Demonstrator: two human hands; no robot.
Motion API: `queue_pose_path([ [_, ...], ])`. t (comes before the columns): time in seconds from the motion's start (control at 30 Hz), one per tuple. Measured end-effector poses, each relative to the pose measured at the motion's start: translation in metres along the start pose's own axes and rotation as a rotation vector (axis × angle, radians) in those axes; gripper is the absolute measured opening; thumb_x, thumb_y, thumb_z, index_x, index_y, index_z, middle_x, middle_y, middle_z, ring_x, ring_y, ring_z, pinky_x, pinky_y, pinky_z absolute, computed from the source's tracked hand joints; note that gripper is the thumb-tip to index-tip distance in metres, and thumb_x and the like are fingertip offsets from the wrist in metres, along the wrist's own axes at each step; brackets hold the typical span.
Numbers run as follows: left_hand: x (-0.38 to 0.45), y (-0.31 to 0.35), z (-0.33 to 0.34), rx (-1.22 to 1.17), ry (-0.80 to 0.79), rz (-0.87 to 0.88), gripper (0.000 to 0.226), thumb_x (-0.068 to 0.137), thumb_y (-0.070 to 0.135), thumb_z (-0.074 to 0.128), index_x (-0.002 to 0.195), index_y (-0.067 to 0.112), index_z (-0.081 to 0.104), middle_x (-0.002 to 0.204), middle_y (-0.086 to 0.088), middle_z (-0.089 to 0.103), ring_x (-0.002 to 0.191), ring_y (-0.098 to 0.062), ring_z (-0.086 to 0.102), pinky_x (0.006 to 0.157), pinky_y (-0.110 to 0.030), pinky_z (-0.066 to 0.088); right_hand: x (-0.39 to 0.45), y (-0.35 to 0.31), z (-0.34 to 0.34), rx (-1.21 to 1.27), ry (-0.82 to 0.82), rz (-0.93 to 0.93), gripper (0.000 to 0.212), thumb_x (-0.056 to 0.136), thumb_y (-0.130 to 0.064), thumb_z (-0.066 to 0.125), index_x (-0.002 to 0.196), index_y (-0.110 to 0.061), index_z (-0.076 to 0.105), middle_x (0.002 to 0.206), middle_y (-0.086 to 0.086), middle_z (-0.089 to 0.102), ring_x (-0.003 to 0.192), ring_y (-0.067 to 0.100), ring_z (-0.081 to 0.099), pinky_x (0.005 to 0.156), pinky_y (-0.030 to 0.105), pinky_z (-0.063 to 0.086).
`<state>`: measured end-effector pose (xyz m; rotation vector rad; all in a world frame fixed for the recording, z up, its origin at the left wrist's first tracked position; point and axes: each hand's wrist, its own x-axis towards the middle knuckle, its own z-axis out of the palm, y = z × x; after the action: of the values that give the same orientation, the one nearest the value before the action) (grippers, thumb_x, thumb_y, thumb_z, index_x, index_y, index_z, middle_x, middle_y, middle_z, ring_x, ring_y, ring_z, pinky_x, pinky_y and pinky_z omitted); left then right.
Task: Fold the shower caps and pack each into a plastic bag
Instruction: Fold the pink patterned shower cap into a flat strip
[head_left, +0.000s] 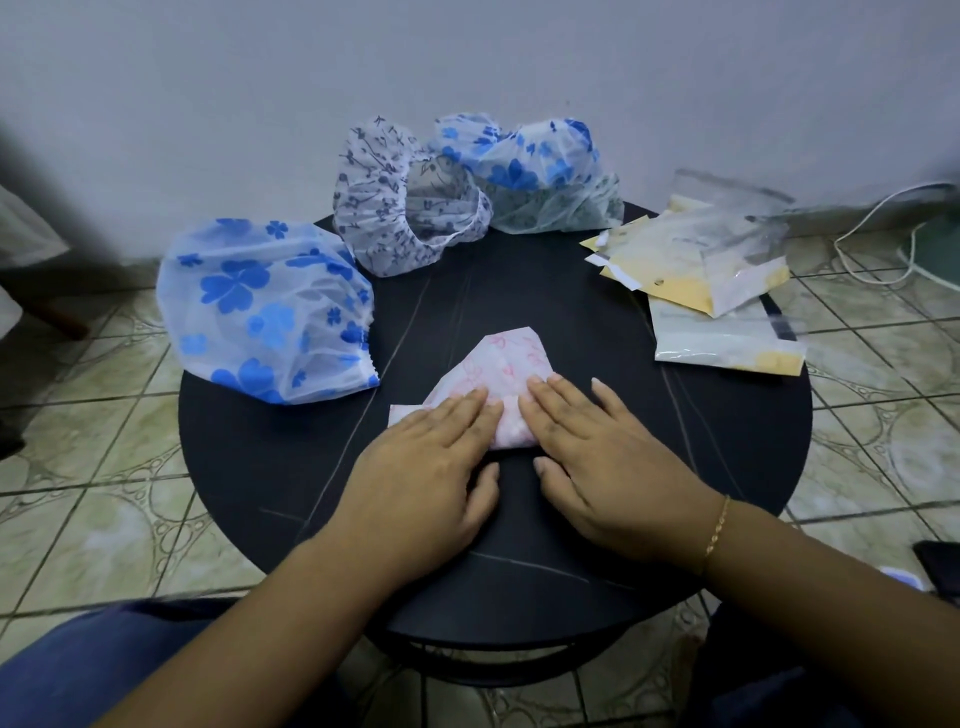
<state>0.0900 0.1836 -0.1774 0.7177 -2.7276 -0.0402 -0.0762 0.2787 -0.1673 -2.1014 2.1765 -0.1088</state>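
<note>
The pink shower cap, already partly folded, lies flat on the bench directly beneath and just beyond your fingertips, its near edge pinned under both hands and its pointed far end projecting away from you. Its long axis runs obliquely, from a narrow tail under your left hand up toward the corner beyond your right hand. Both hands are flat, palms down, fingers straight and close together, pressing the cap rather than gripping it; the thumbs lie on the bare bench on your side of the cap, nearly meeting. Neither hand is clearly nearer: the two share the cap about equally, the left covering the tail, the right covering the thicker near corner. The next fold would likely carry the projecting far end back toward you, or the tail across toward the right. The plastic bags lie in a loose pile beyond and outboard of your right hand, so that hand has the shorter reach. Three unfolded caps sit beyond and outboard of your left hand: a blue-flowered cap, a grey-sprigged cap and a second blue cap.
</note>
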Motion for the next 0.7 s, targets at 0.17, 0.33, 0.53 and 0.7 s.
queue_pose_path([
  [0.17, 0.001, 0.002, 0.006, 0.081, -0.075, -0.023, 0.056, 0.088, 0.040, 0.036, 0.128, 0.007, 0.057, 0.130, -0.011, 0.059, 0.118, -0.021, 0.059, 0.097, -0.041, 0.046, 0.000, 0.002, 0.000, -0.027, -0.067, -0.012, 0.085, 0.070, -0.053, -0.014, 0.149, -0.019, -0.011, 0.145, -0.012, -0.024, 0.131, -0.002, -0.026, 0.110, 0.029, -0.020],
  [0.33, 0.006, 0.002, 0.007, 0.079, -0.049, -0.045, 0.055, 0.087, 0.044, 0.036, 0.121, 0.011, 0.064, 0.121, -0.006, 0.065, 0.109, -0.018, 0.064, 0.090, -0.036, 0.050, 0.004, 0.005, 0.001, 0.022, -0.108, -0.004, 0.082, 0.075, -0.056, -0.011, 0.150, -0.024, -0.008, 0.155, -0.013, -0.014, 0.131, -0.006, -0.023, 0.112, 0.031, -0.017],
  [0.53, 0.018, -0.009, -0.007, -0.057, -0.077, -0.102, 0.057, 0.086, 0.057, 0.032, 0.129, 0.029, 0.057, 0.125, 0.011, 0.062, 0.113, -0.011, 0.059, 0.086, -0.024, 0.046, 0.010, 0.012, -0.001, 0.137, -0.009, 0.036, 0.057, 0.097, -0.049, 0.030, 0.150, -0.032, 0.015, 0.157, -0.016, 0.012, 0.143, 0.000, 0.006, 0.116, 0.036, -0.007],
  [0.7, 0.019, -0.016, -0.016, -0.095, -0.086, -0.086, 0.061, 0.084, 0.064, 0.024, 0.134, 0.039, 0.049, 0.123, 0.013, 0.063, 0.114, -0.010, 0.056, 0.088, -0.026, 0.045, 0.013, 0.009, -0.005, 0.357, 0.243, 0.046, 0.040, 0.091, -0.029, 0.053, 0.131, -0.029, 0.053, 0.121, -0.008, 0.062, 0.114, 0.010, 0.051, 0.103, 0.029, 0.025],
])
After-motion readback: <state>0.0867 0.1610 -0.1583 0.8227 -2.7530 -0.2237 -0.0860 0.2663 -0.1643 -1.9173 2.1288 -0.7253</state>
